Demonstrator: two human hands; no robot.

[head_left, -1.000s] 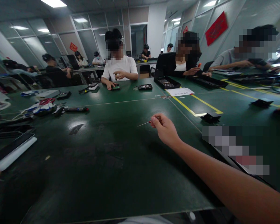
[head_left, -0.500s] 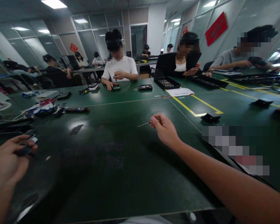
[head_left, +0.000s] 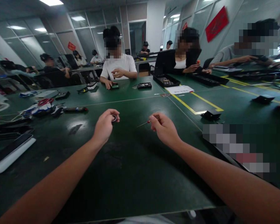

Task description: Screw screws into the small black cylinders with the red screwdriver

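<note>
The right hand pinches a thin screwdriver by its red grip, shaft pointing left above the green table. The left hand, just left of the screwdriver tip, is closed on a small ring-shaped part. Both look light and rigid; the part is probably slippery, so hold it by its rim. Fingers hide most of it.

Over the dark green worktop, the left hand pinches a small dark ring-shaped part between thumb and fingers. Just beside it at 3 o'clock, the right hand grips a thin red-handled metal screwdriver, its tip pointing toward 9 o'clock at the part without touching. A flat white-edged black tray lies at 9 o'clock.
</note>
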